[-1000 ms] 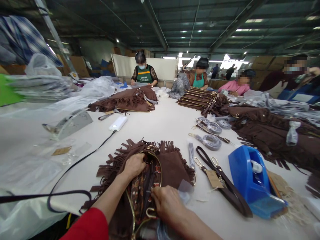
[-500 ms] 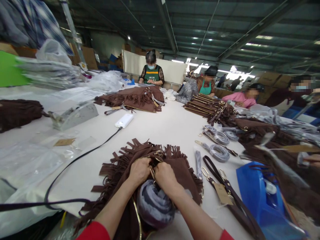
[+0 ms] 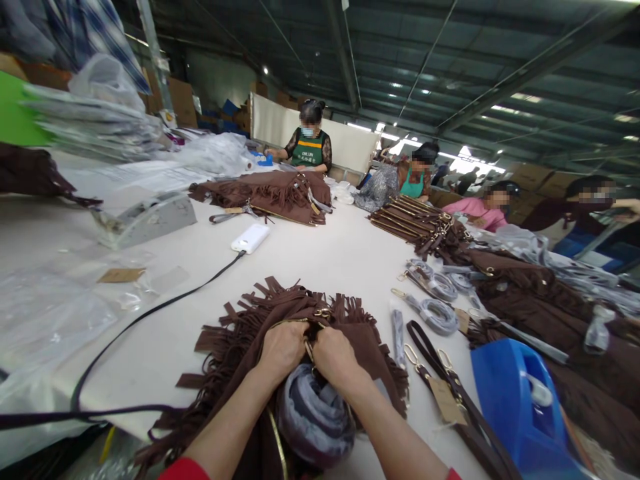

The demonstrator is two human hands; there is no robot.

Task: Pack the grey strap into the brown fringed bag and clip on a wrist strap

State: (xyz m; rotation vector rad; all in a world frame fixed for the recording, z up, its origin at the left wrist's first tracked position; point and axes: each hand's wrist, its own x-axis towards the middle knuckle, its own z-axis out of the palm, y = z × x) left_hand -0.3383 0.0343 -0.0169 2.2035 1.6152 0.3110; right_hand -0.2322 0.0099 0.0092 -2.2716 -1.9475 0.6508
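The brown fringed bag is lying on the tabletop at the near edge, already stuffed with a grey wad of packing paper that is bulging from its mouth, which is not yet closed. The left hand and right hand are pressing together at the gold-trimmed opening, forearms angling inward, fingers curled tight and pinching the rim by the metal ring.

The big room was bright enough, but the roof stayed dark. Light came from long lamps up high and from a white glow far at the back. The white table shone softly, and shadows on it were faint. The picture bent at its edges, so straight beams looked curved. The green pile on the left was smeared. Faces far away were blurred.
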